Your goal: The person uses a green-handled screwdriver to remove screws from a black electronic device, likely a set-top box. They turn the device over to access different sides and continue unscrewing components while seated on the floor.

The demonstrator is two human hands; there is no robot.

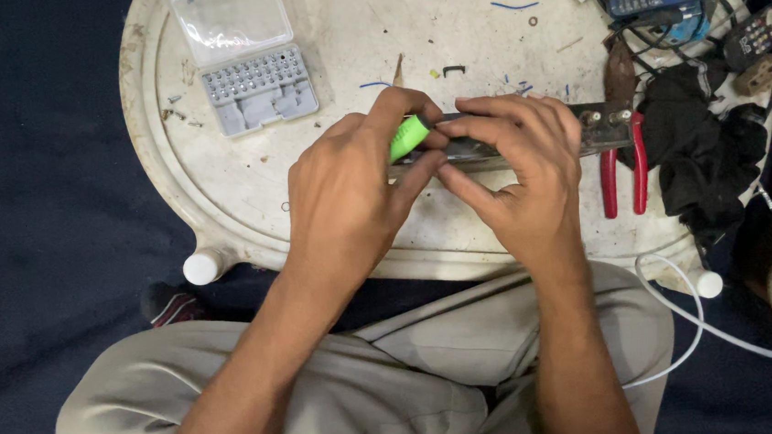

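- The left hand [347,192] has its grip closed on a green-handled screwdriver [408,136], pointing right along the dark strip [599,127].
- The right hand [520,165] pinches that strip, whose long axis runs parallel to the worktop's [219,193] near edge.

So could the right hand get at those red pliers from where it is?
Probably yes. The red pliers lie uncovered on the white tray, just beside the right hand, with nothing between them. But that hand is pinching a long dark part, so it would likely have to let go first.
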